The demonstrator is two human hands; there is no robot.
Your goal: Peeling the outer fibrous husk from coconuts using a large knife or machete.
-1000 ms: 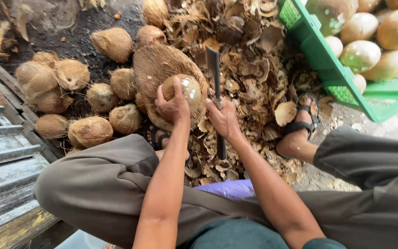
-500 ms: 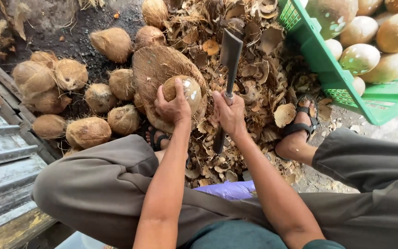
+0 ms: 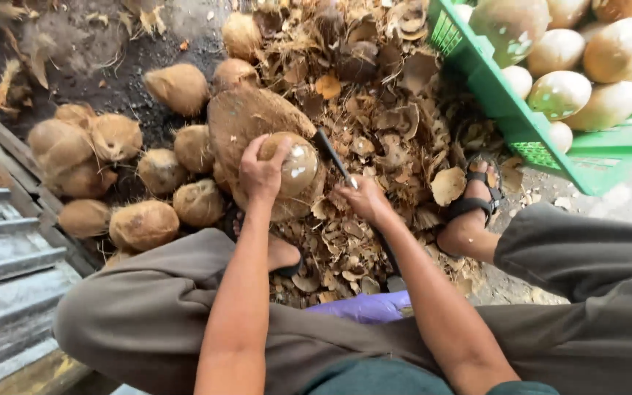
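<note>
many husk scraps (image 3: 374,132) — dirt ground (image 3: 111,80)

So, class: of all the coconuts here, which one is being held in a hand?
The coconut on the chopping block, gripped by the left hand; the others lie untouched.

Soft, even daylight fills the scene, bright without harsh glare. Shadows are shallow and diffuse, pooling darkest on the damp black ground (image 3: 118,88) between the brown, fibrous, unhusked coconuts (image 3: 144,223). The pale, peeled coconuts in the green plastic crate (image 3: 543,150) catch the most light and look slightly washed out. The dark narrow knife blade (image 3: 334,157) is smeared by motion blur. Wide-angle distortion bends the grey wooden planks (image 3: 9,256) at the left edge.
</note>
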